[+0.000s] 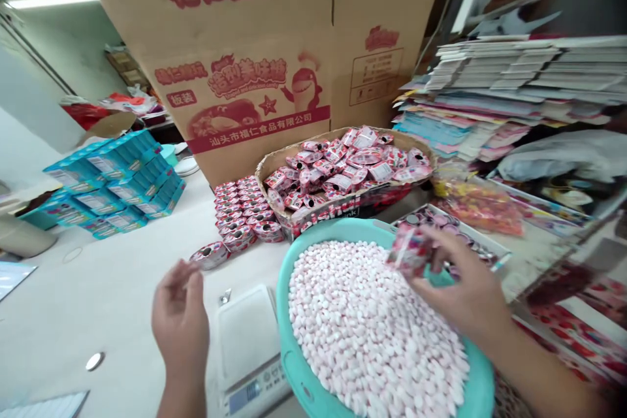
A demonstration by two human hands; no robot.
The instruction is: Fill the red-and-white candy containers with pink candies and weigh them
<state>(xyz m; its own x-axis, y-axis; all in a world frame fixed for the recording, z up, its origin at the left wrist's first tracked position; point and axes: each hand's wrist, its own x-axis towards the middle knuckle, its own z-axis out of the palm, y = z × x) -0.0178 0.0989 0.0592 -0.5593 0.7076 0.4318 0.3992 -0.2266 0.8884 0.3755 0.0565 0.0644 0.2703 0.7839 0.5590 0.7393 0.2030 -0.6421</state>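
Observation:
My right hand (458, 294) grips a small pink-and-red printed candy box (410, 249), blurred by motion, above the right side of a turquoise basin (289, 339). The basin holds a heap of small pale pink-white candies (372, 320). My left hand (180, 313) is raised over the table with its fingers curled in; what they hold, if anything, is hidden. Just beyond its fingertips lies a similar candy box (210, 255) with a dark round opening. Between left hand and basin is a white digital scale (247, 336), with a small shiny piece (225, 296) behind it.
Rows of printed boxes (242, 209) stand beside a cut-down carton (274, 202) full of more. Behind is a large cardboard box (264, 32). Turquoise boxes (122, 176) are stacked left; a round cap (95, 360) lies nearer. Flattened card (529, 78) is piled right.

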